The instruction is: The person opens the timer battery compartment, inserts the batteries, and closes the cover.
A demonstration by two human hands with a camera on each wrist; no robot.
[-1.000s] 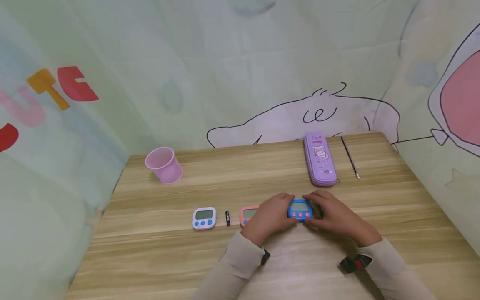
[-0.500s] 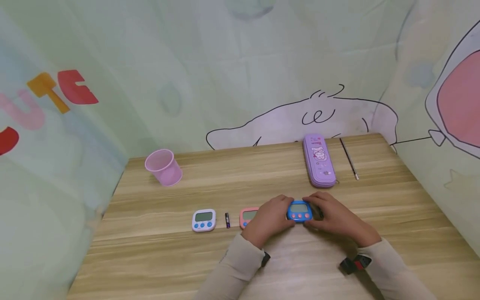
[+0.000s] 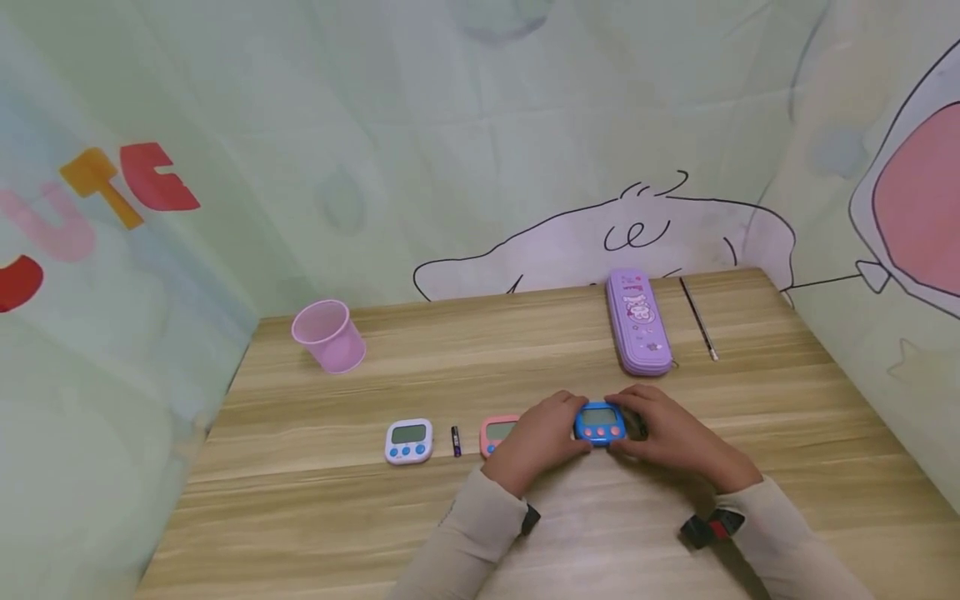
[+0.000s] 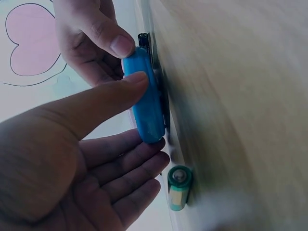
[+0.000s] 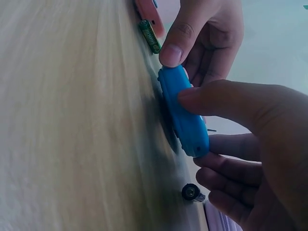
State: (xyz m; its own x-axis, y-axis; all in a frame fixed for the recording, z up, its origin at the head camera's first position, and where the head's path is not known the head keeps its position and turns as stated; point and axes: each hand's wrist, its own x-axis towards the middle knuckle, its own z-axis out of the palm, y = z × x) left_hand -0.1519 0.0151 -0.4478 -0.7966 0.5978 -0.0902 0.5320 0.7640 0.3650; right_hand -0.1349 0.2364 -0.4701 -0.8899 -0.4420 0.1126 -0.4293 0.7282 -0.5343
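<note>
A blue kitchen timer (image 3: 599, 423) with a grey screen and pink buttons faces up between both hands. My left hand (image 3: 542, 435) pinches its left side, thumb near and fingers at the far edge. On the other side my right hand (image 3: 671, 435) pinches it the same way. In both wrist views the blue timer (image 4: 144, 96) sits very close to the table; whether it touches is unclear. A green battery (image 4: 178, 188) stands out below the left fingers. Beside the right fingers lies a dark battery (image 5: 192, 192). My left hand partly covers a pink timer (image 3: 498, 431).
Left of the pink timer are a dark battery (image 3: 455, 442) and a white timer (image 3: 408, 442) with blue buttons. A pink cup (image 3: 330, 337) stands at the back left. At the back right lie a purple pencil case (image 3: 639, 323) and a pencil (image 3: 698, 319). Printed cloth walls surround the wooden table (image 3: 300, 517).
</note>
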